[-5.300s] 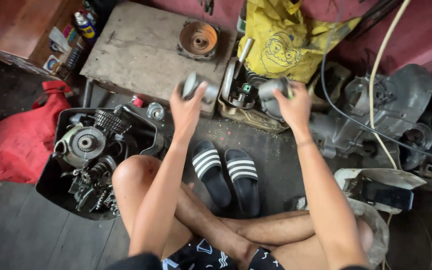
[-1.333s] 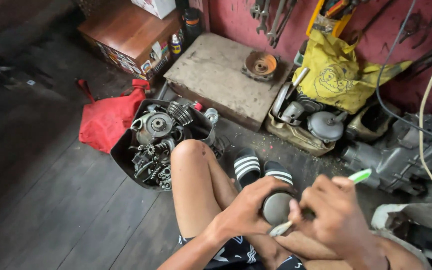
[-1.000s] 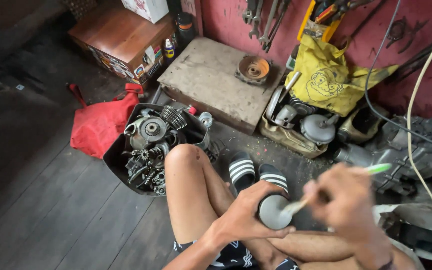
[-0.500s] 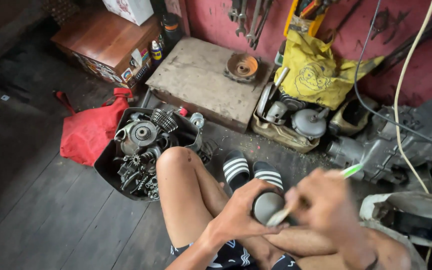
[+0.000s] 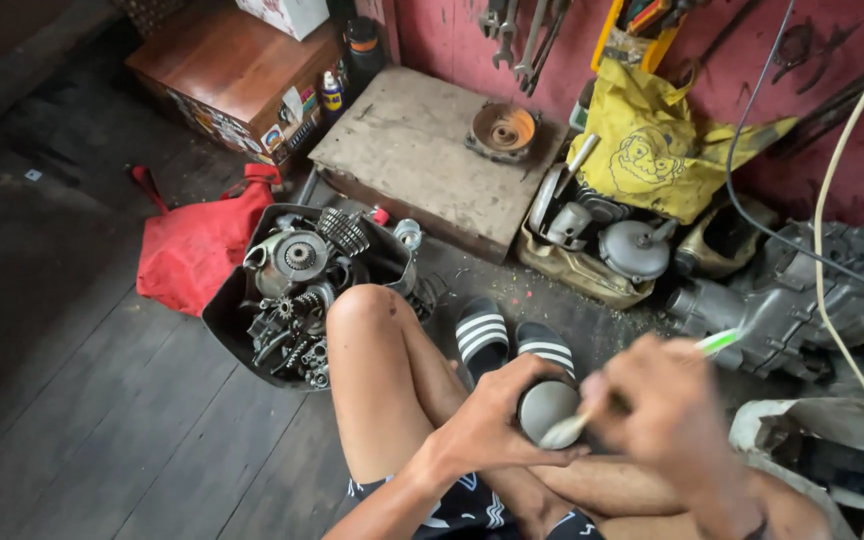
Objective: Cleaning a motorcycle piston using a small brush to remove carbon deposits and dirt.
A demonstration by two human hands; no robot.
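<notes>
Left hand [image 5: 497, 425] cups the grey metal cylinder part [image 5: 546, 408] over the lap, just below the striped slides [image 5: 512, 340]. Right hand [image 5: 667, 415] pinches a green-handled brush [image 5: 652, 375], bristles on the part. Versus 5.3 s ago: both hands were out at the tray of engine parts [image 5: 302, 295]; now pulled in, brushing underway.

I'm curling my left hand [image 5: 497, 425] in a cupped grip at knee level, my right hand [image 5: 667, 415] fisting close beside it.
</notes>
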